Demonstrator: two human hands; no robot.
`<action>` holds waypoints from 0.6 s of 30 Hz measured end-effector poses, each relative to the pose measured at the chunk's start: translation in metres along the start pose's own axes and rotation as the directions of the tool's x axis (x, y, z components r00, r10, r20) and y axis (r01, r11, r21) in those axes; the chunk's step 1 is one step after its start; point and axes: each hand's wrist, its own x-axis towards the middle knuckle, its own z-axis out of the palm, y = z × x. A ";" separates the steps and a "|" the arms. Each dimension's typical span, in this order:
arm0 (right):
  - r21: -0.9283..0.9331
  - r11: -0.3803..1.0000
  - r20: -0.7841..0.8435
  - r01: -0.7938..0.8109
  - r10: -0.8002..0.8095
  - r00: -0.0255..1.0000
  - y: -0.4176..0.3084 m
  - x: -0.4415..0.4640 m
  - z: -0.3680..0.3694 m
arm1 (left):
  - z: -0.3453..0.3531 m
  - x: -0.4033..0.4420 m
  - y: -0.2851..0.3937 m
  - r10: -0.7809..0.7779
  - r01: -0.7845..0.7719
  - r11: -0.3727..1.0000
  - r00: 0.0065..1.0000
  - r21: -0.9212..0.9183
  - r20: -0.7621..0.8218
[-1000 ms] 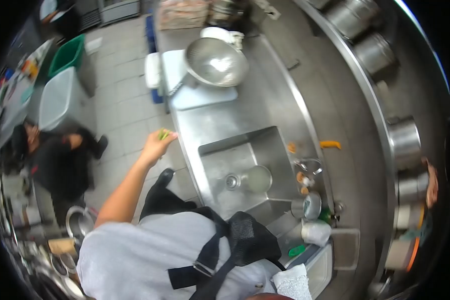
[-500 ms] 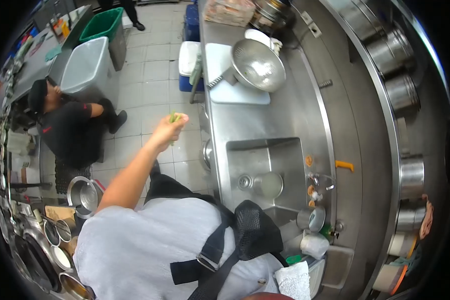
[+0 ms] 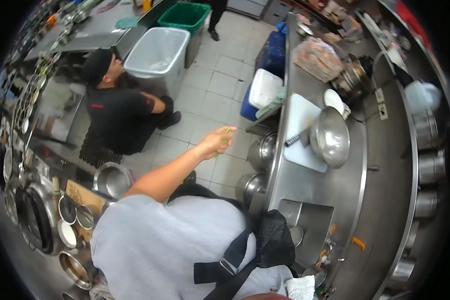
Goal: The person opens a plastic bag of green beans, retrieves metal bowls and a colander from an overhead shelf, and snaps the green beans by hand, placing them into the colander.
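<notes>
My left hand (image 3: pixel 216 142) reaches forward over the tiled floor, its fingers closed around some thin green stalks (image 3: pixel 227 131). The stalks poke out above and below the fist; their exact kind is too small to tell. To the right of the hand, on the steel counter (image 3: pixel 310 185), a large metal bowl (image 3: pixel 331 137) rests tilted on a white cutting board (image 3: pixel 300 120). A dark ridged handle (image 3: pixel 292 141) lies at the board's left edge. Nearest below the hand's right side are steel pots (image 3: pixel 263 152) under the counter. My right hand is out of view.
A person in black (image 3: pixel 120 115) crouches at the left beside a grey bin (image 3: pixel 157 55) and a green bin (image 3: pixel 185 17). Blue-and-white coolers (image 3: pixel 266 89) stand by the counter. A sink (image 3: pixel 312 220) is at lower right. Pans and a metal pot (image 3: pixel 112 180) lie lower left.
The view has turned, so the counter, sink and bins appear shifted right. My left hand still grips the green stalks, arm outstretched. The crouching person's head is raised more.
</notes>
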 end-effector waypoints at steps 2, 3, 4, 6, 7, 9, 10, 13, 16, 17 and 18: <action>0.181 0.915 0.382 -0.361 0.273 0.883 0.016 -0.033 0.086 | -0.022 0.004 0.008 0.027 -0.027 1.000 0.999 0.009 0.019; 0.126 0.944 0.361 -0.304 0.241 0.901 0.015 -0.082 0.137 | -0.034 0.009 0.015 0.015 -0.014 1.000 1.000 0.013 -0.015; 0.068 0.967 0.340 -0.246 0.209 0.917 -0.021 -0.146 0.204 | -0.044 0.014 0.023 0.006 -0.005 1.000 0.999 0.018 -0.051; 0.394 0.740 0.442 -0.545 0.367 0.818 -0.004 -0.223 0.303 | -0.052 0.013 0.039 0.014 -0.016 1.000 0.993 -0.016 -0.114; 0.399 0.576 0.547 -0.713 0.475 0.689 -0.003 -0.260 0.351 | -0.058 0.013 0.049 0.021 -0.027 0.999 0.989 -0.036 -0.149; 0.235 0.438 0.708 -0.868 0.535 0.462 0.034 -0.318 0.427 | -0.090 0.027 0.062 0.110 -0.154 0.975 0.961 -0.161 -0.252; 0.169 0.355 0.716 -0.919 0.597 0.362 0.050 -0.340 0.459 | -0.108 0.035 0.070 0.175 -0.277 0.921 0.923 -0.275 -0.344; -0.071 0.327 0.749 -0.942 0.642 0.167 0.065 -0.370 0.520 | -0.161 0.045 0.112 0.361 -0.583 0.694 0.790 -0.423 -0.496; -0.130 0.274 0.712 -0.953 0.694 0.102 0.090 -0.367 0.568 | -0.159 0.048 0.139 0.397 -0.593 0.741 0.766 -0.316 -0.506; -0.144 0.263 0.720 -0.954 0.689 0.081 0.096 -0.364 0.581 | -0.157 0.057 0.141 0.386 -0.570 0.762 0.780 -0.306 -0.492; -0.135 0.241 0.711 -0.961 0.699 0.075 0.101 -0.359 0.597 | -0.149 0.065 0.141 0.361 -0.535 0.797 0.796 -0.282 -0.486</action>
